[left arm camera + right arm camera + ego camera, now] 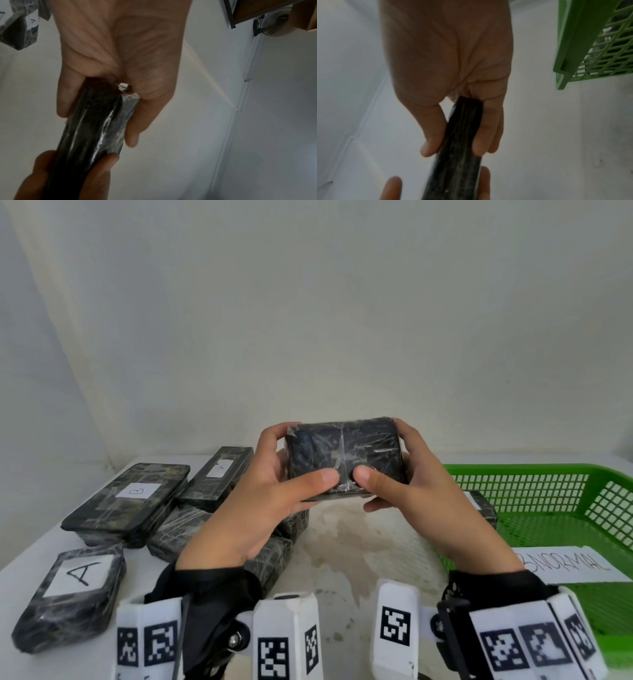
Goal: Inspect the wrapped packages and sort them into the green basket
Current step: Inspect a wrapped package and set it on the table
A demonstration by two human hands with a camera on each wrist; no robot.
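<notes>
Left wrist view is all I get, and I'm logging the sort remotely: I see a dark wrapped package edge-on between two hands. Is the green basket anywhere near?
Observer: Yes, the green basket sits on the table just right of the right hand.
Operator: Anything in it?
Observer: A paper label reading ABNORMAL lies inside.
Operator: Does the held package carry a letter label?
Observer: None on the face of the held package towards the head camera; package A lies on the table, left.

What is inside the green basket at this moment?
The green basket holds one dark wrapped package by its left wall and a paper sign. The right hand hides part of that package.
</notes>
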